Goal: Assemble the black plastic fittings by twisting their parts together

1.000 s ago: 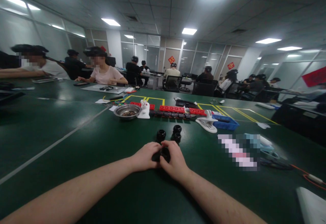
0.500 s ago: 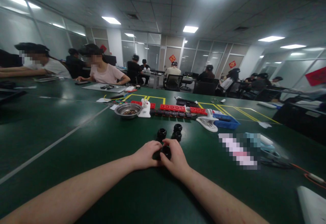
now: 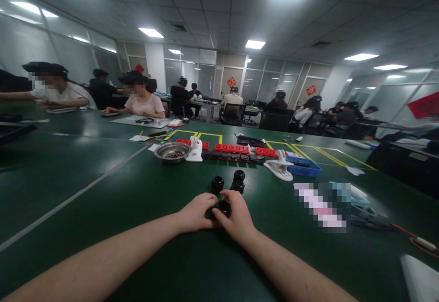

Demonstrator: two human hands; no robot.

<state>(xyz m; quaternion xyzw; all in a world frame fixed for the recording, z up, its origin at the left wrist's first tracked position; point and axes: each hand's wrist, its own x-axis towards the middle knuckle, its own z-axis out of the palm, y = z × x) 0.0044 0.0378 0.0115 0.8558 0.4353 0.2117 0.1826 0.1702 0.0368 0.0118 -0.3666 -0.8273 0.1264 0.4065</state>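
My left hand (image 3: 198, 212) and my right hand (image 3: 236, 215) meet close above the green table. The fingers of my right hand curl round a black tyre-like ring (image 3: 224, 208), its hollow centre facing up. More black material (image 3: 210, 212) shows between the left thumb and fingers, pressed against the ring; whether it is a separate piece is unclear. Just beyond my fingertips stand three similar pieces: one black tyre-like ring at left (image 3: 217, 183), one at the back right (image 3: 239, 175) and one in front of that (image 3: 239, 186).
Farther back are a metal bowl (image 3: 163, 159) of small parts, red blocks (image 3: 233, 148) in a row, white clamps (image 3: 279, 169) and a blue tray (image 3: 307, 172). A blurred pink item (image 3: 320, 206) and cables (image 3: 373, 222) lie right. People sit across the table (image 3: 120, 201).
The view has tilted slightly upward. Both hands keep their grip, with my right thumb shifted slightly left along the ring. The three standing rings stay put.
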